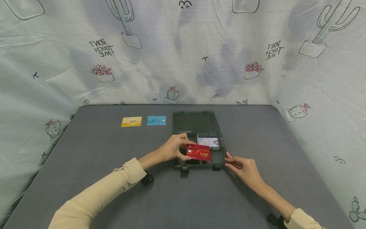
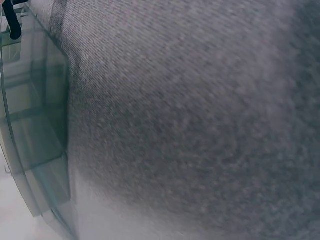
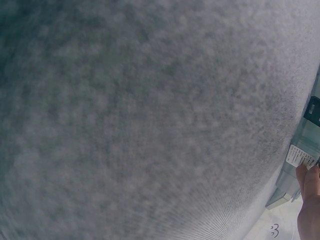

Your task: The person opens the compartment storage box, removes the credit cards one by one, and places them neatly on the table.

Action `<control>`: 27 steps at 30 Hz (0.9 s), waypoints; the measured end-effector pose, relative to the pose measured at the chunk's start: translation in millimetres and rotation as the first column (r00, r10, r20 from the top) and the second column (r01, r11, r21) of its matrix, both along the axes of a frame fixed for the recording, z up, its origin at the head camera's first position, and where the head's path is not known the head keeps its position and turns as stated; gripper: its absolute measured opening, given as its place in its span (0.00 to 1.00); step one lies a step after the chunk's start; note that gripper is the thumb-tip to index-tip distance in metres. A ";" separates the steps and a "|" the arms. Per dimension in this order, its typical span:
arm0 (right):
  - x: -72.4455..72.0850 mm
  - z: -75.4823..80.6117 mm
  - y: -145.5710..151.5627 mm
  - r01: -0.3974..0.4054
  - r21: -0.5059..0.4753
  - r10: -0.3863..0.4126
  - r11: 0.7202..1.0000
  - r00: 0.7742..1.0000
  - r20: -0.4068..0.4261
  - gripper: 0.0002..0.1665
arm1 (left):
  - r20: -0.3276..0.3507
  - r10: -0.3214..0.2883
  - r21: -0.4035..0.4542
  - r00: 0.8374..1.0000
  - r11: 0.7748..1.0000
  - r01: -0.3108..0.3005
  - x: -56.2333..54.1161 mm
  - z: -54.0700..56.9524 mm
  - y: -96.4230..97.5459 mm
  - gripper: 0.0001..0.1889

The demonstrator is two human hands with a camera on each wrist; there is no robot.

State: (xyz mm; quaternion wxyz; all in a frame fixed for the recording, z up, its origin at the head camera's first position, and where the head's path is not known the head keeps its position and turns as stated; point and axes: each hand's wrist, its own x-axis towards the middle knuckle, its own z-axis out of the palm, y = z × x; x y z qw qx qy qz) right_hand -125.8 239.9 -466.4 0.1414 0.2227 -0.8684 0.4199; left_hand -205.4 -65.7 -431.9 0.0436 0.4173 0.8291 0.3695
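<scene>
In the head view my left hand (image 1: pixel 174 147) pinches a red VIP card (image 1: pixel 198 152) between thumb and fingers, above the front compartments of a dark see-through plastic box (image 1: pixel 197 122). The box's lid lies folded back. A white VIP card (image 1: pixel 208 142) sits in the back right compartment. At the box's right side, my right hand (image 1: pixel 243 168) rests its fingertips near the front corner. The right wrist view shows these fingers (image 3: pixel 311 180) touching a white label (image 3: pixel 299 156) on the box's side. The red card hides part of the compartments behind it.
A yellow card (image 1: pixel 131 121) and a blue card (image 1: pixel 156 120) lie on the grey table (image 1: pixel 100 143), left of the box. Two dark latches, one of them a latch (image 1: pixel 184 170) hanging down, are on the box's front. A patterned cloth (image 1: pixel 160 63) surrounds the table.
</scene>
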 end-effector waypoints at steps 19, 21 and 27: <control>0.4 -1.0 -0.5 -0.019 0.007 0.019 1.000 1.000 -0.022 0.12 | 0.051 0.024 0.096 0.998 0.995 -0.029 0.2 -2.7 -35.4 0.29; 0.7 -1.2 -0.7 -0.015 0.009 0.015 1.000 1.000 -0.025 0.12 | 0.065 0.027 0.097 0.998 0.995 -0.034 0.4 -2.8 -38.6 0.29; 0.9 -1.7 -0.9 -0.009 0.007 0.009 1.000 1.000 -0.029 0.11 | 0.085 0.036 0.115 0.996 0.992 -0.046 0.8 -2.4 -48.6 0.29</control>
